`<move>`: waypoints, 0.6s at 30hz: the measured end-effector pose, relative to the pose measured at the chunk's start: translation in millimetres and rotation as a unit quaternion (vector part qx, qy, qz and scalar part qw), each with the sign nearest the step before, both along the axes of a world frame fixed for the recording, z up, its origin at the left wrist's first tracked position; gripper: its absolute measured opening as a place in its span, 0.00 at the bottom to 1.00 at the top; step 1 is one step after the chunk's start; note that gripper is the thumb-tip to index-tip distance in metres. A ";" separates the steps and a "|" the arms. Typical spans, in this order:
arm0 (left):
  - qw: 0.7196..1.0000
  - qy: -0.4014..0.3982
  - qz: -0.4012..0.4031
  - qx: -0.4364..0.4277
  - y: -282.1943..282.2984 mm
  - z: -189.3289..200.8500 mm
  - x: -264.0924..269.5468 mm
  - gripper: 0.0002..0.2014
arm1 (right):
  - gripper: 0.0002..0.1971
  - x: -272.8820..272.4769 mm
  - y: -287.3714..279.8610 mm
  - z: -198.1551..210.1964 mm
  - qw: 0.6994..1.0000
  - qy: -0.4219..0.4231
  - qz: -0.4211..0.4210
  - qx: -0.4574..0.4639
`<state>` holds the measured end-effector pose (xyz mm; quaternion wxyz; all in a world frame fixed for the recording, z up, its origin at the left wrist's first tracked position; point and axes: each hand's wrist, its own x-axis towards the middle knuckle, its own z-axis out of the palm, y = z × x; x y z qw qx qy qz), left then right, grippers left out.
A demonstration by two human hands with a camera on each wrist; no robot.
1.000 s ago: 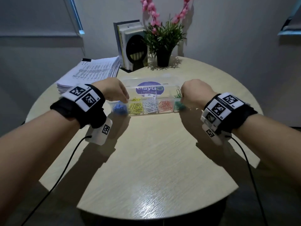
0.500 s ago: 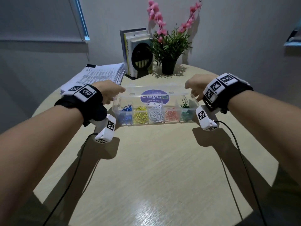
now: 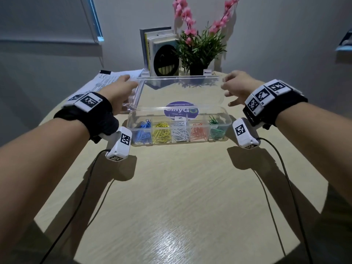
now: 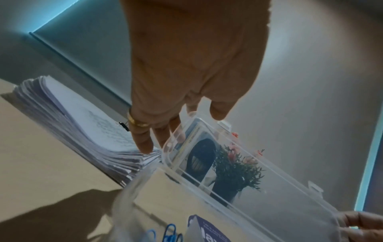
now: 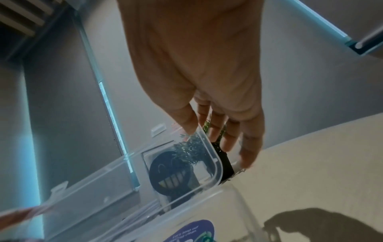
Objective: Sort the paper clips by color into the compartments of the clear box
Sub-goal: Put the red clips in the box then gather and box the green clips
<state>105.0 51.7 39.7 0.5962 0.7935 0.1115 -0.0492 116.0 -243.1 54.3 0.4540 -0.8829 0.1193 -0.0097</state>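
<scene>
The lid [image 3: 180, 92] has swung further up since half a second ago; left hand [image 3: 122, 92] and right hand [image 3: 235, 86] each pinch one end, their grip closed on it, the clear box [image 3: 131, 121] of sorted paper clips [image 3: 180, 133] just below on the bench [image 3: 175, 197].

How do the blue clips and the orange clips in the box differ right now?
The blue clips fill the compartment at the far left; the orange clips sit in the fourth, beside the green end one. Some blue clips stand up against the back wall, while the orange pile lies lower. Both are single-colour piles in the clear box, whose lid is open.
</scene>
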 end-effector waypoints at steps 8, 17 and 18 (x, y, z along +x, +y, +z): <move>0.981 -0.092 -0.048 0.165 1.3 9.0 -30.2 0.21 | 0.06 -35.1 -5.4 4.4 0.955 -0.176 0.060 -0.231; 0.881 -0.031 -0.201 0.427 5.0 3.7 -74.0 0.31 | 0.18 -77.7 -9.5 -26.0 0.928 -0.114 0.146 -0.323; 0.867 -0.029 -0.204 0.454 2.4 1.7 -74.2 0.33 | 0.18 -79.4 -9.1 -28.8 0.927 -0.097 0.154 -0.327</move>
